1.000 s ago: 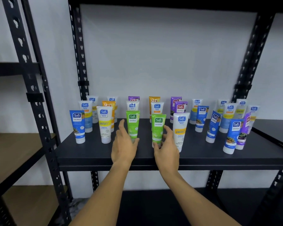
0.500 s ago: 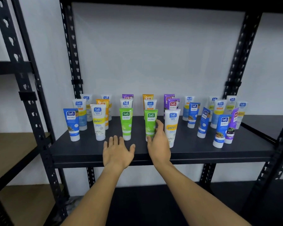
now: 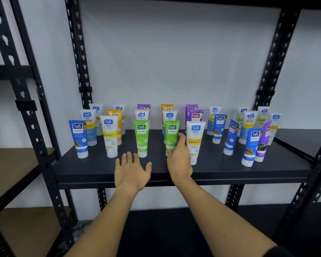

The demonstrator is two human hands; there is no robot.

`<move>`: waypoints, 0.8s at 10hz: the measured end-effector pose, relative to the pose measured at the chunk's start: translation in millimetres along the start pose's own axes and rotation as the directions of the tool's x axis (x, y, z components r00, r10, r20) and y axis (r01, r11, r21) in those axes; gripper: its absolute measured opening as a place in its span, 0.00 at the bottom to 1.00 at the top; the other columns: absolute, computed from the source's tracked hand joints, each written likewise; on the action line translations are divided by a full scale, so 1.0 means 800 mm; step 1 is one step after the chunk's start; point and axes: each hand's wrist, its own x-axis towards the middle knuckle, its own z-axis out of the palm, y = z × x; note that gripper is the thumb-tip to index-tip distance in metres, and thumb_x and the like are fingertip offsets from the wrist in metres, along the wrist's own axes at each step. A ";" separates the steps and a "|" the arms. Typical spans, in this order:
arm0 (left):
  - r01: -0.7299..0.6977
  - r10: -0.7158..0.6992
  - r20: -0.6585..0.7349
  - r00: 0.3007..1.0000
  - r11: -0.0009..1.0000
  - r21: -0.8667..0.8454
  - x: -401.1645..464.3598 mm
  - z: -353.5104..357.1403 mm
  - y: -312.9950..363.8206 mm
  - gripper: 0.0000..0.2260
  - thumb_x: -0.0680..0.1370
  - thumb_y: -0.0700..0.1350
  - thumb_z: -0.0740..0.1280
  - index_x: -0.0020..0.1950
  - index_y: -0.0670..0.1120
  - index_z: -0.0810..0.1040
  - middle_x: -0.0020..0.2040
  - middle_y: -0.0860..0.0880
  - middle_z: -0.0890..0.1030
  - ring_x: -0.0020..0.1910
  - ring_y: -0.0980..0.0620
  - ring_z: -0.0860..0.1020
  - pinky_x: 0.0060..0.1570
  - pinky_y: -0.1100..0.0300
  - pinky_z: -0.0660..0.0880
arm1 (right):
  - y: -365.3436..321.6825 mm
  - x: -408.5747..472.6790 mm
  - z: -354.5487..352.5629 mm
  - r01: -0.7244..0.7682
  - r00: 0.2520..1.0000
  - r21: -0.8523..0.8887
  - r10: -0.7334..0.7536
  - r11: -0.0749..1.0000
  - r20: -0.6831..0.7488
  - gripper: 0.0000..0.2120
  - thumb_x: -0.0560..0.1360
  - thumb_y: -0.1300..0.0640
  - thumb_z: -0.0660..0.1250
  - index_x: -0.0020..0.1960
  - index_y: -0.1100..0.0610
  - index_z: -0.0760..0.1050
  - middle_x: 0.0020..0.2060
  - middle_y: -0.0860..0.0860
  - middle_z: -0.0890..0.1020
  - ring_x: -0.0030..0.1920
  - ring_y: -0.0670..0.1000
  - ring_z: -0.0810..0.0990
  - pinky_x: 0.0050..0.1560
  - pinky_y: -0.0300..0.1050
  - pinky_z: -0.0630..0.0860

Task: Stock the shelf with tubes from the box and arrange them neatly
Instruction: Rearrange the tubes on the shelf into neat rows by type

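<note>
At the left of the frame a blue tube (image 3: 78,138) stands upright on the black shelf (image 3: 220,164), with a white and yellow tube (image 3: 109,138) just beside it. Near the centre, the left hand (image 3: 131,171) lies flat, fingers spread, in front of a green tube (image 3: 141,138) without touching it. The right hand (image 3: 179,158) curls its fingers round a second green tube (image 3: 171,135). More tubes stand in loose rows toward the right.
</note>
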 end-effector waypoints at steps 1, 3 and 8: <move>0.002 -0.002 -0.008 1.000 1.000 0.002 0.000 0.001 0.000 0.33 0.81 0.63 0.44 0.80 0.45 0.54 0.80 0.44 0.54 0.79 0.45 0.51 0.77 0.46 0.48 | 0.000 0.001 0.001 -0.003 1.000 -0.017 0.002 1.000 -0.003 0.32 0.76 0.61 0.71 0.74 0.51 0.58 0.65 0.52 0.77 0.64 0.54 0.77 0.53 0.50 0.79; 0.004 -0.004 -0.015 1.000 1.000 0.003 -0.001 0.000 0.001 0.32 0.81 0.63 0.44 0.80 0.45 0.54 0.80 0.44 0.55 0.79 0.46 0.51 0.77 0.44 0.48 | 0.001 0.002 0.002 -0.005 1.000 -0.023 0.005 1.000 -0.003 0.33 0.76 0.61 0.71 0.75 0.51 0.58 0.65 0.52 0.76 0.64 0.54 0.77 0.54 0.51 0.80; 0.021 -0.021 0.006 1.000 1.000 0.006 -0.004 -0.003 0.003 0.32 0.81 0.63 0.44 0.80 0.46 0.54 0.80 0.45 0.55 0.79 0.46 0.51 0.77 0.43 0.47 | -0.002 -0.004 -0.005 -0.058 0.996 -0.127 0.066 0.990 0.059 0.37 0.77 0.60 0.70 0.79 0.55 0.53 0.66 0.56 0.75 0.63 0.56 0.78 0.53 0.51 0.80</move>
